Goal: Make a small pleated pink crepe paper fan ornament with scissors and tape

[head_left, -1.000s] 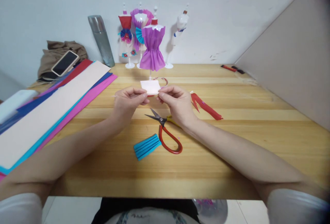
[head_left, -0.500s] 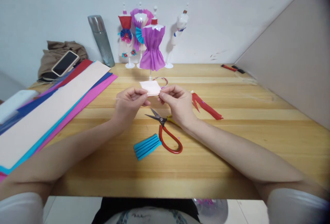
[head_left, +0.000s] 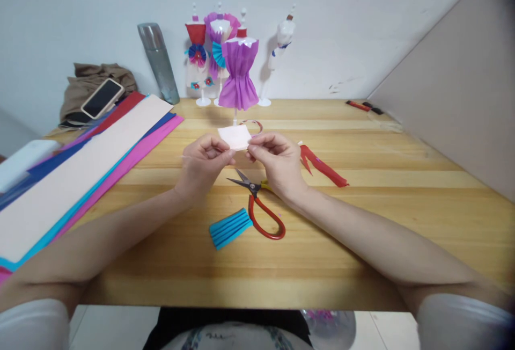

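Note:
A small pale pink piece of paper is held above the table between both hands. My left hand pinches its lower left corner, and my right hand pinches its right edge. Below the hands lie opened scissors with one red handle and one yellow handle, the latter partly under my right hand. A pleated blue paper piece touches the red handle. Just beyond the pink paper stands a dress form in a purple crepe dress.
Three more dress forms stand by the wall near a grey bottle. Long coloured paper sheets, a phone and brown cloth lie left. Red paper scraps and a red-black marker are right.
My left hand has shifted very slightly, its fingers still at the paper's corner. Otherwise the hands and objects look the same.

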Available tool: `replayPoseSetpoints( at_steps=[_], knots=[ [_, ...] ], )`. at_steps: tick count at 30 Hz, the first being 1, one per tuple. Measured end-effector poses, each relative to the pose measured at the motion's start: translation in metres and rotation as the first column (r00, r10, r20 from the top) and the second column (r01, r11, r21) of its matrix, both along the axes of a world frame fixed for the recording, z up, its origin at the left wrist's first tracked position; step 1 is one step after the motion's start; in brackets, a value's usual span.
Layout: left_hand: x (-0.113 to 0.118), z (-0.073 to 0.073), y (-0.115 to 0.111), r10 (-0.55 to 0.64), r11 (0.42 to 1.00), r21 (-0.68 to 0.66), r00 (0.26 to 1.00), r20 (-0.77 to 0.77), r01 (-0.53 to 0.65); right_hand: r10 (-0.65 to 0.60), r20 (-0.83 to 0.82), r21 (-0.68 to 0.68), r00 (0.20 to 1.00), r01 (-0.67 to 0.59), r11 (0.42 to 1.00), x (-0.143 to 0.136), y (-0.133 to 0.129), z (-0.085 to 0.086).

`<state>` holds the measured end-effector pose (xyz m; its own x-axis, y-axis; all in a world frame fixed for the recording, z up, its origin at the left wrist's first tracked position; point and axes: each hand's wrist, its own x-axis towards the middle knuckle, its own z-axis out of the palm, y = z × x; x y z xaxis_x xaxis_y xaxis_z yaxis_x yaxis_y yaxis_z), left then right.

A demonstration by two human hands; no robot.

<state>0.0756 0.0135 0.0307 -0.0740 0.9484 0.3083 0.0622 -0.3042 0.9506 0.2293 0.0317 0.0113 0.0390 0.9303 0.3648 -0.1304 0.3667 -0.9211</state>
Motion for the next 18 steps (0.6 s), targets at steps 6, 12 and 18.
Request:
replayPoseSetpoints(
  at_steps=[6, 12, 18],
  knots=[
    [-0.001, -0.003, 0.003, -0.017, 1.000, 0.005, 1.000, 0.026, 0.016, 0.027, -0.001, 0.009, 1.000, -0.027, 1.000, 0.001, 0.000, -0.001],
    [-0.006, -0.009, 0.009, 0.006, 0.996, 0.094, 0.998, -0.057, -0.001, 0.007, 0.053, 0.066, 0.999, -0.011, 0.998, 0.002, -0.001, -0.001],
    [-0.009, -0.012, 0.009, 0.104, 0.953, 0.302, 0.963, -0.248, -0.025, -0.018, 0.105, 0.075, 0.994, 0.011, 0.997, 0.003, -0.002, -0.002]
  ],
)
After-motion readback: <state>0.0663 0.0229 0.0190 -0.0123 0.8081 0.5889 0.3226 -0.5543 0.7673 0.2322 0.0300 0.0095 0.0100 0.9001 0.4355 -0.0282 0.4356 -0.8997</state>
